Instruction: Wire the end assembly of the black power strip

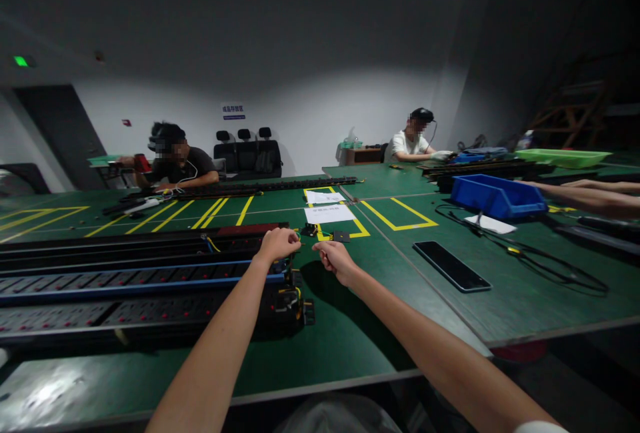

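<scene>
At the right ends of several long black strips with red marks, my left hand [279, 245] is closed with its fingertips pinched. Green and yellow wires show close to those fingertips, but what they grip is too small to make out. Just to its right, my right hand [337, 261] is pinched shut, thumb against forefinger, pointing at the left hand across a small gap; anything in it cannot be made out. A blue-edged strip [200, 275] and a wider black strip [165, 306] lie under and beside my left forearm. Small black parts [341, 236] with wires lie beyond my hands.
White papers [329, 213] lie on the green table [380, 313], among yellow tape outlines. To the right are a phone [451, 265], a blue bin [495, 198] and black cables [550, 266]. Two people sit across the table; another person's arms [590, 196] reach in at right.
</scene>
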Demonstrator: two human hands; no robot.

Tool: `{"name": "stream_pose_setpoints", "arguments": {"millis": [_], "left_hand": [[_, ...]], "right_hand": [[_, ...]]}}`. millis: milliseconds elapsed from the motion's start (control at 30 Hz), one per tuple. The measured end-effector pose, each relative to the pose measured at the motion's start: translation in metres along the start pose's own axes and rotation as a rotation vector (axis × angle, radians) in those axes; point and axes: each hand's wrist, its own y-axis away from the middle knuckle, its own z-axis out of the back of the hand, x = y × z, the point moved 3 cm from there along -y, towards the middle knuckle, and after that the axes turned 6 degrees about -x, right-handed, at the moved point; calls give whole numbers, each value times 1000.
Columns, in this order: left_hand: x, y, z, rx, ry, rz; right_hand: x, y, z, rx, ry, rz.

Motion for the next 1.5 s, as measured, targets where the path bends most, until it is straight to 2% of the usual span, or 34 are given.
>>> {"name": "stream_pose_setpoints", "arguments": {"millis": [1500], "left_hand": [[-1,0,1,17,-4,13]], "right_hand": [[-2,-2,1,2,-9,-1]]}}
